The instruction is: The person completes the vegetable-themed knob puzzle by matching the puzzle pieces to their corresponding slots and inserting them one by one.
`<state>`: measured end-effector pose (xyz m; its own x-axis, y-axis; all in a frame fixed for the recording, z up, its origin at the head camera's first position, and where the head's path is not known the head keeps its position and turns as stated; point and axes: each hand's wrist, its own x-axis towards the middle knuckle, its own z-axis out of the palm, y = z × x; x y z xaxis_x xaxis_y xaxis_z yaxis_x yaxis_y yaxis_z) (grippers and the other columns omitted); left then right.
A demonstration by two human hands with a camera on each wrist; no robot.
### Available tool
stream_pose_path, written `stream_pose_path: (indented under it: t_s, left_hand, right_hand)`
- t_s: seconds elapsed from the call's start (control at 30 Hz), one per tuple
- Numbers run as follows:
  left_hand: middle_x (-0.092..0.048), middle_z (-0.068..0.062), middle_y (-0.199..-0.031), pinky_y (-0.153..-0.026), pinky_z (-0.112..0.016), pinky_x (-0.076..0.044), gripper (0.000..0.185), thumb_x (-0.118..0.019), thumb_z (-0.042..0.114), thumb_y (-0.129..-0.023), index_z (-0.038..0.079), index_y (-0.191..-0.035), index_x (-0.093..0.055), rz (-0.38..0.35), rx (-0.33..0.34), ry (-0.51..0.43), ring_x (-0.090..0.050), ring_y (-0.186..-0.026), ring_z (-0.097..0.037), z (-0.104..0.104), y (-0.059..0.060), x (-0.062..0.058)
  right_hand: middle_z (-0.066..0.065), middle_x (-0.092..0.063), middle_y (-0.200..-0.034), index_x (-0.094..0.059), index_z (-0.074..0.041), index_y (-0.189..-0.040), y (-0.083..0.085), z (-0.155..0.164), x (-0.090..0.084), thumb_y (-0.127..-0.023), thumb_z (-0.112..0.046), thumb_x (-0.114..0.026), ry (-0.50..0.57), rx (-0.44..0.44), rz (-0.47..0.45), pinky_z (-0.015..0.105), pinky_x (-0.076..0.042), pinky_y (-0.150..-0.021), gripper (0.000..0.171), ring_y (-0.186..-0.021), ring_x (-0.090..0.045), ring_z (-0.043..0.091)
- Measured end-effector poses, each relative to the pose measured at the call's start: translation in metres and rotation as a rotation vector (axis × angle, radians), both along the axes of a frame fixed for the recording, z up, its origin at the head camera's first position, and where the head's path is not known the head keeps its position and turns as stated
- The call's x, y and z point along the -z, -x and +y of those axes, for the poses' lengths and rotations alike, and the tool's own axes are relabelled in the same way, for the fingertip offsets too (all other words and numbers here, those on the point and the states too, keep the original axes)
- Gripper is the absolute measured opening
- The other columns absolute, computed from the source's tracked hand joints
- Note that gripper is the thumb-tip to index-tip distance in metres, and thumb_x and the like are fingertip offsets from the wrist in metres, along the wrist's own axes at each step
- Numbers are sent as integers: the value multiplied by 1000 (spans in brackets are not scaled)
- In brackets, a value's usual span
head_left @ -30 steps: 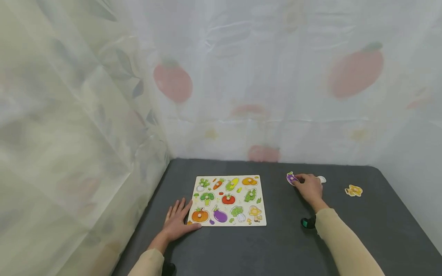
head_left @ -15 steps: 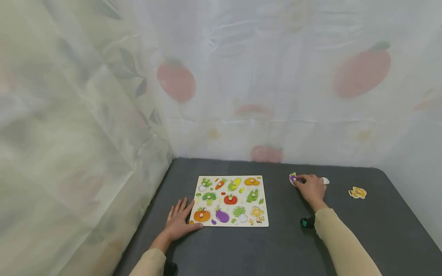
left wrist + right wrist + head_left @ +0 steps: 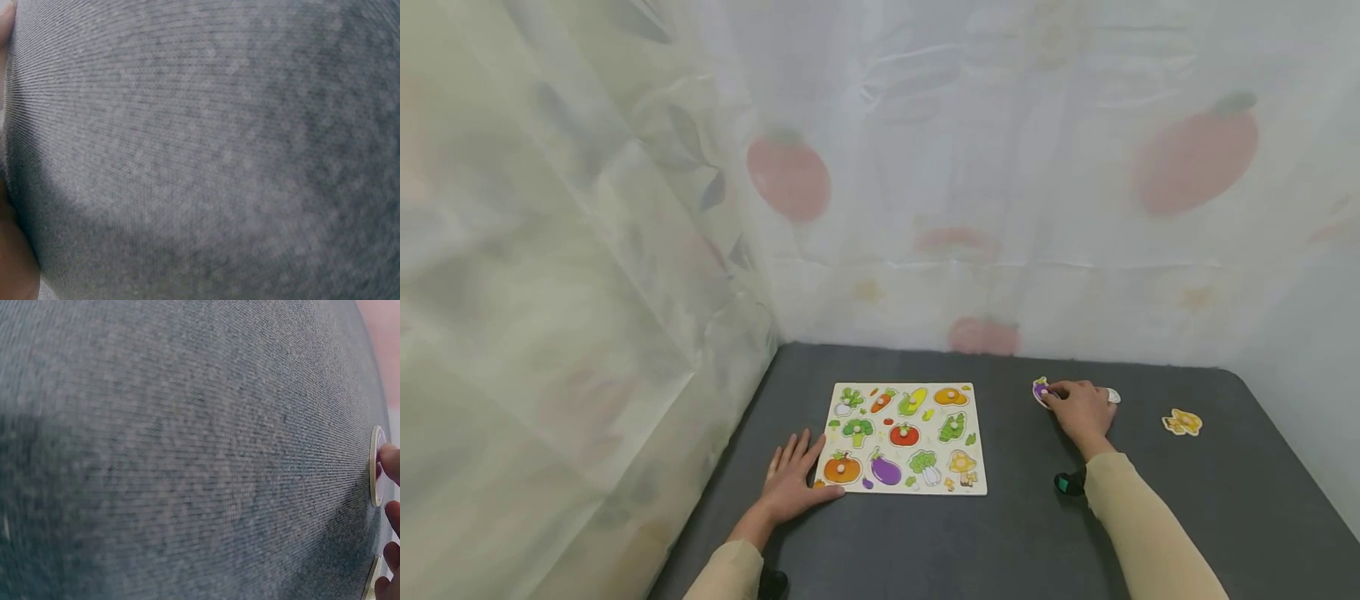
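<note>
A cream vegetable puzzle board (image 3: 880,440) lies on the dark table. My left hand (image 3: 792,482) rests at its lower left corner, fingers spread along the left edge and thumb at the front edge. To the right of the board, my right hand (image 3: 1084,414) pinches a purple eggplant puzzle piece (image 3: 1040,388) with thumb and forefinger. In the right wrist view a fingertip meets the face of this round-edged piece (image 3: 374,467). A white puzzle piece (image 3: 1114,396) shows partly from behind the right hand. A yellow mushroom piece (image 3: 1183,422) lies farther right.
Several knobbed pieces, such as a tomato (image 3: 904,434) and a pumpkin (image 3: 842,468), sit in the board. Printed curtains (image 3: 910,183) hang behind and left of the table (image 3: 925,542). Dark cloth fills most of the left wrist view.
The head view has shifted slightly, so the board and loose pieces appear a little farther right. Both hands keep nearly the same places beside the board and the eggplant piece.
</note>
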<state>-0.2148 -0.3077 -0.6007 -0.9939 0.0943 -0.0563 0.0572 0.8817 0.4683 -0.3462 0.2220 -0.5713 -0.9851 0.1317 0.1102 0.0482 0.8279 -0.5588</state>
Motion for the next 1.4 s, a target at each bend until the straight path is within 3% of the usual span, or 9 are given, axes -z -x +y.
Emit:
stream_pose_path:
  t_s: [0.5,0.9,1.4]
  left_hand:
    - [-13,-17,-170,-121,-61,5,116,-70,79,-76,19,-165,-26,21,12,-1,-2,-155,-41,6,-6,-10]
    - [-11,-13,-171,-122,-58,6,117,-70,79,-75,21,-165,-24,9,7,5,-1,-156,-38,2,-3,-4]
    - [-11,-13,-171,-122,-58,6,116,-70,79,-75,22,-165,-24,2,7,-2,-1,-156,-37,2,-3,-7]
  right_hand:
    - [30,-56,-130,-73,-4,-121,3,-1,3,-100,-34,-65,8,-1,18,70,-30,-92,38,-122,-38,56]
    - [29,-57,-130,-74,-4,-118,3,-2,3,-99,-33,-66,12,3,29,71,-30,-94,36,-123,-38,54]
    - [27,-60,-125,-76,-5,-114,6,-1,4,-98,-32,-68,-22,11,45,68,-31,-93,32,-121,-39,52]
